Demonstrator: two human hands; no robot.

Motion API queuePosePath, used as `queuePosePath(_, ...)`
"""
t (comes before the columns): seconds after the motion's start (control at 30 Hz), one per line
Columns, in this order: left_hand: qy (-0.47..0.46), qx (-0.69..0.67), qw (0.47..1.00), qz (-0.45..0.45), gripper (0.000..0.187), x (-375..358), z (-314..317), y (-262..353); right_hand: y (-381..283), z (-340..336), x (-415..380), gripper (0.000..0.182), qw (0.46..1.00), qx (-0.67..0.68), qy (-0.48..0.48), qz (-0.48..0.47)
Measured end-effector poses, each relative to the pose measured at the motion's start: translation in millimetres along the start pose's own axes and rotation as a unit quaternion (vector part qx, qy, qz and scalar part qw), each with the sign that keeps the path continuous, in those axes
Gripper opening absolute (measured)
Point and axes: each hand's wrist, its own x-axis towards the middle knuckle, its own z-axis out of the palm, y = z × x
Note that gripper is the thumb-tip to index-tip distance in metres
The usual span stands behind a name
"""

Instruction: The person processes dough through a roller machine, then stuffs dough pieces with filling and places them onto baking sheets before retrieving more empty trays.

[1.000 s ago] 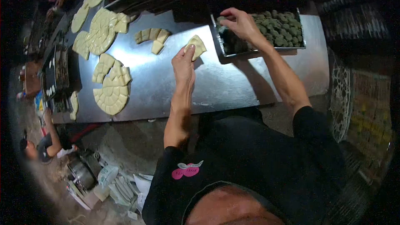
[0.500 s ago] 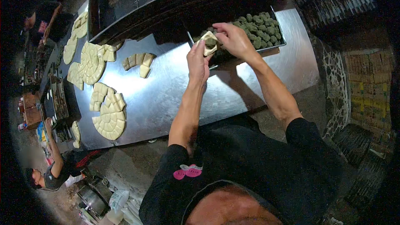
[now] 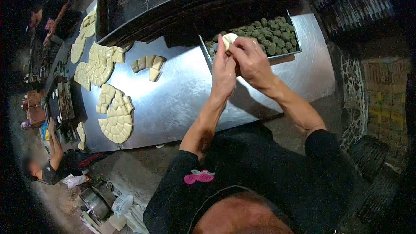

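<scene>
Both hands meet over the near left part of a metal tray (image 3: 297, 39) that holds several dark green-brown balls (image 3: 273, 34). My left hand (image 3: 224, 73) is closed round a piece of pale dough (image 3: 229, 39), which shows above the fingertips. Pressed against the same dough are the bent fingers of my right hand (image 3: 251, 60). No filling shows in the dough from this side. Left of the hands, a short curved row of cut dough pieces (image 3: 149, 63) lies on the metal table (image 3: 182, 99).
Scored dough rounds (image 3: 116, 123) lie on the table's left side. A large black tray (image 3: 173, 0) with pale ovals stands across the back, its edge close to the balls. One person (image 3: 54, 156) is at lower left, another (image 3: 56, 15) at upper left. Dark racks stand right.
The flat dough with a dark ball on it is now gathered up, and the ball is hidden. My right hand has closed in on the dough beside my left. The view has shifted slightly.
</scene>
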Motion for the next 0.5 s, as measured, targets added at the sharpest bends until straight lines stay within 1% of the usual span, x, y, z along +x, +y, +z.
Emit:
queuePosePath(0.03,-0.012,0.031,0.998,0.050,0.048,-9.4,-2.7,12.8,-6.1,-7.9,7.8,0.019,1.000,0.020,0.020,-0.014)
queuePosePath(0.07,-0.017,0.096,0.995,0.026,0.047,-18.2,-12.8,33.1,-16.2,-18.6,17.6,0.018,0.998,0.047,0.024,-0.027)
queuePosePath(0.1,0.019,0.167,0.973,0.156,0.041,-18.5,-24.9,30.7,-28.0,-28.0,27.1,0.016,0.996,0.076,0.030,-0.042)
queuePosePath(0.13,0.037,0.208,0.945,0.249,0.038,-15.1,-37.2,37.1,-38.9,-33.2,36.1,0.016,0.995,0.082,0.037,-0.046)
queuePosePath(0.17,0.055,0.246,0.907,0.337,0.036,-12.1,-51.3,44.7,-51.3,-37.3,43.3,0.014,0.985,0.168,-0.001,-0.027)
queuePosePath(0.2,0.050,0.240,0.882,0.402,0.037,-5.3,-66.2,53.3,-63.6,-38.7,49.8,0.012,0.967,0.252,-0.041,-0.010)
queuePosePath(0.23,0.068,0.237,0.844,0.476,0.037,2.2,-67.4,68.5,-71.5,-36.2,58.8,0.012,0.956,0.285,-0.066,0.009)
queuePosePath(0.3,0.072,0.126,0.883,0.446,0.039,1.9,-72.4,80.1,-93.2,-39.4,77.4,0.014,0.944,0.298,-0.099,0.096)
queuePosePath(0.33,0.088,0.143,0.891,0.421,0.040,-0.4,-75.8,84.8,-102.6,-35.3,83.8,0.016,0.949,0.305,-0.049,0.058)
queuePosePath(0.37,0.082,0.012,0.931,0.355,0.041,-2.4,-78.4,84.9,-108.3,-29.9,88.5,0.016,0.950,0.305,-0.050,0.045)
queuePosePath(0.4,0.096,0.021,0.943,0.318,0.043,-7.4,-85.8,85.4,-112.2,-22.3,90.6,0.016,0.956,0.292,-0.040,-0.001)
queuePosePath(0.43,0.101,-0.008,0.956,0.274,0.044,-12.4,-92.2,88.8,-116.7,-13.7,89.7,0.017,0.959,0.279,-0.031,-0.045)
queuePosePath(0.47,0.107,-0.038,0.966,0.230,0.046,-17.5,-98.6,92.4,-120.0,-3.2,83.5,0.018,0.968,0.240,-0.029,-0.062)
queuePosePath(0.5,0.102,-0.106,0.973,0.180,0.047,-22.6,-103.0,97.7,-131.2,6.9,76.0,0.019,0.979,0.184,0.002,-0.085)
